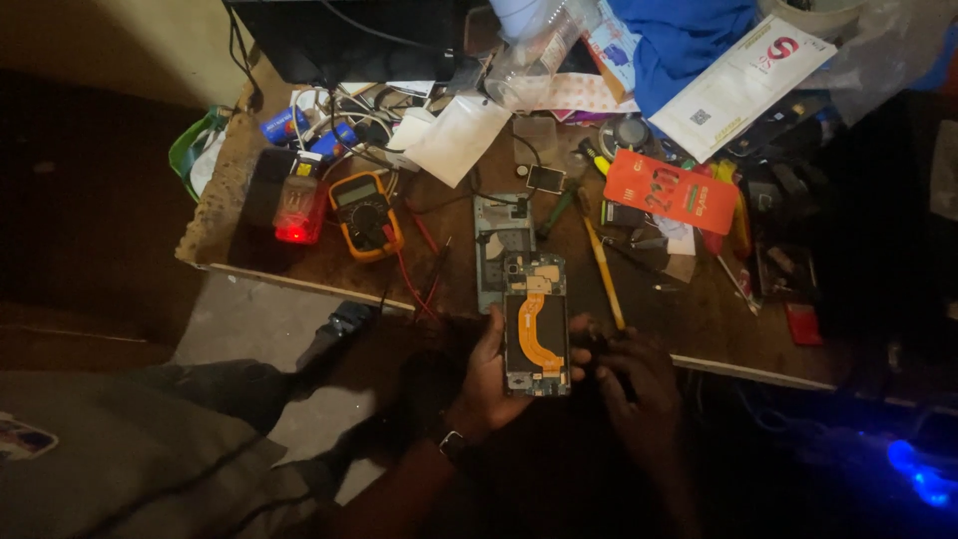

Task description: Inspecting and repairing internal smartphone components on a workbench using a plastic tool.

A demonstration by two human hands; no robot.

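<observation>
My left hand (489,384) grips an opened smartphone (536,324) from its left side, held over the table's front edge. The phone's back is off, showing a black battery with an orange flex cable across it and the circuit board at the top. My right hand (639,374) sits just right of the phone, fingers curled near its right edge; it is too dark to tell whether it holds anything. A second phone frame (499,235) lies on the table just behind the held phone.
The wooden table (699,319) is cluttered: a yellow multimeter (366,215) with red and black leads, a device with a red light (296,212), a yellow-handled tool (603,269), an orange packet (671,190), white bags, cables, a blue cloth (689,40). A blue light (918,474) glows lower right.
</observation>
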